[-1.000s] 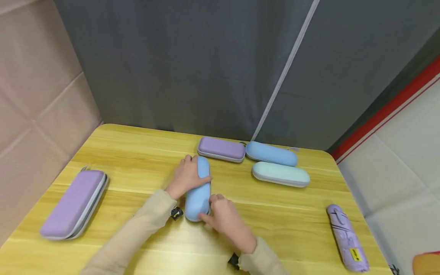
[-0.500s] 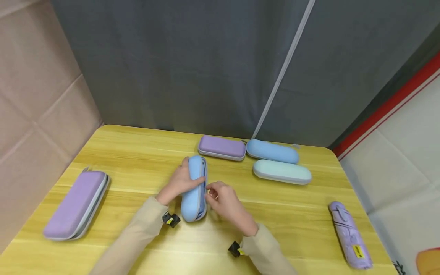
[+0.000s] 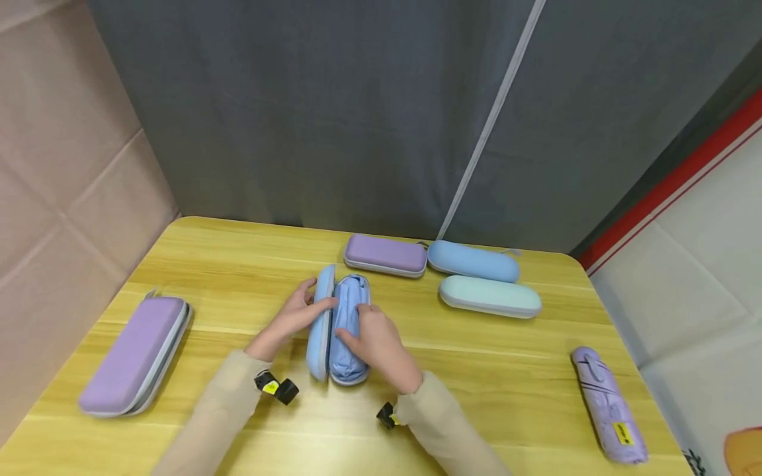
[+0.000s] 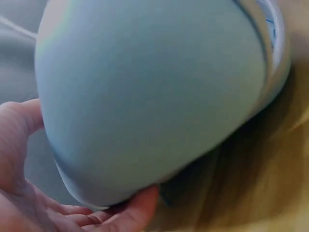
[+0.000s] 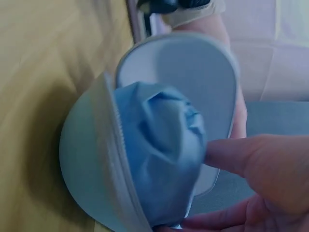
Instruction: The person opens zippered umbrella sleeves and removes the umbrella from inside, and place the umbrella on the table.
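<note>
A blue zip case (image 3: 318, 344) stands unzipped near the table's middle, its lid swung up to the left. Inside its right half lies a blue folded umbrella (image 3: 345, 350). My left hand (image 3: 296, 314) holds the lid, thumb over its edge and fingers behind; the left wrist view shows the lid's smooth outside (image 4: 145, 106). With thumb and fingers, my right hand (image 3: 381, 340) grips the umbrella from its right side. In the right wrist view, the umbrella's crumpled end (image 5: 161, 130) bulges above the zip edge, with the pale lid lining (image 5: 193, 72) behind it.
At the table's left lies a larger purple case (image 3: 137, 357). Along the back are a purple case (image 3: 385, 254), a blue case (image 3: 473, 260) and a mint case (image 3: 491, 296). Near the right edge rests a purple folded umbrella (image 3: 610, 406). A grey curtain (image 3: 327, 119) hangs behind.
The blue case went from closed to unzipped, and its lid has swung up to the left with my left hand. My right hand moved from the zip edge onto the blue umbrella.
</note>
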`<state>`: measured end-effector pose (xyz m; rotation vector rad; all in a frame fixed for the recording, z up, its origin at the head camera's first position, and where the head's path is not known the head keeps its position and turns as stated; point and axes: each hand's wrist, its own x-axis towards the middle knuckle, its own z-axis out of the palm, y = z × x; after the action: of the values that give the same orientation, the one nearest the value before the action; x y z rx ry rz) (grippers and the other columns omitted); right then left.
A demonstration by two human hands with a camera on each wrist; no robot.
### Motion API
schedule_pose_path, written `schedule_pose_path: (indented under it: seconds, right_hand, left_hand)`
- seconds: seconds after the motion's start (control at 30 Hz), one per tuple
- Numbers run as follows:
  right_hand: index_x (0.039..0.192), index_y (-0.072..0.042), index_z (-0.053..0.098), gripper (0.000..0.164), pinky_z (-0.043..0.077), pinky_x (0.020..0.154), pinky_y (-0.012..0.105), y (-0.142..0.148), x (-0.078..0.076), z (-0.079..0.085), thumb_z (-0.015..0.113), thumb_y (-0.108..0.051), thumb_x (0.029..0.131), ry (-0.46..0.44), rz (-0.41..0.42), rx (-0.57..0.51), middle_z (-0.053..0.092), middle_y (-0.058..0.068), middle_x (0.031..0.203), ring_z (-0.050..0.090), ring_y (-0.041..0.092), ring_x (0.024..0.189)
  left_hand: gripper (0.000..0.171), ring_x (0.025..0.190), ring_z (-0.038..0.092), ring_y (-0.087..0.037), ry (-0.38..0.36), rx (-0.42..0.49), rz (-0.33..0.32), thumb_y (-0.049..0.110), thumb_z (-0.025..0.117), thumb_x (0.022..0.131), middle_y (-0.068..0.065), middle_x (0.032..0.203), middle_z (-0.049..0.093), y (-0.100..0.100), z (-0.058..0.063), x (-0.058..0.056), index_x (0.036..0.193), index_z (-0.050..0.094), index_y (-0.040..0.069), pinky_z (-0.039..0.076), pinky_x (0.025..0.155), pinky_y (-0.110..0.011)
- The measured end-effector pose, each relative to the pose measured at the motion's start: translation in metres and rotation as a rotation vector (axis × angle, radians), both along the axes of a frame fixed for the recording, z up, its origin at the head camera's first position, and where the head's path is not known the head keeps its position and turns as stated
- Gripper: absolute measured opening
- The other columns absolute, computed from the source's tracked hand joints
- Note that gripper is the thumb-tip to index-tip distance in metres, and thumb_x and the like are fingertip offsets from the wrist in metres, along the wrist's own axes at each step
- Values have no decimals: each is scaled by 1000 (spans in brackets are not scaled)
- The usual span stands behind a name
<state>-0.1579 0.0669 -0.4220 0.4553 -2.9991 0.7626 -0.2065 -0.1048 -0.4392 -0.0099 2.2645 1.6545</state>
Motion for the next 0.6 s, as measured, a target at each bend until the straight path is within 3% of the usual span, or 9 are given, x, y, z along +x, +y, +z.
schedule_pose_path:
  seconds: [0.17, 0.37, 0.6]
  right_hand:
    - [92, 4, 60, 55, 42, 45, 24, -8, -6, -2, 71, -48, 78, -2, -38, 104, 53, 5, 66, 50, 13, 53]
    - [79, -4, 56, 47, 38, 43, 24, -14, -12, 2, 75, -48, 74, -68, -49, 126, 47, 1, 67, 45, 11, 50]
    - [91, 2, 57, 53, 44, 46, 27, -22, -21, 0, 77, -43, 72, -160, -99, 156, 50, 7, 76, 50, 16, 56]
  left_hand:
    - [73, 109, 53, -34, -70, 123, -5, 28, 55, 92, -30, 133, 43, -9, -6, 0, 147, 17, -2, 50, 86, -44]
    - [73, 106, 56, -33, -121, 185, -18, 35, 54, 92, -28, 131, 44, -18, -11, 0, 146, 20, 0, 50, 85, -44]
    - [78, 104, 56, -31, -158, 225, -54, 40, 54, 91, -28, 131, 45, -20, -17, 1, 147, 17, 0, 51, 84, -45]
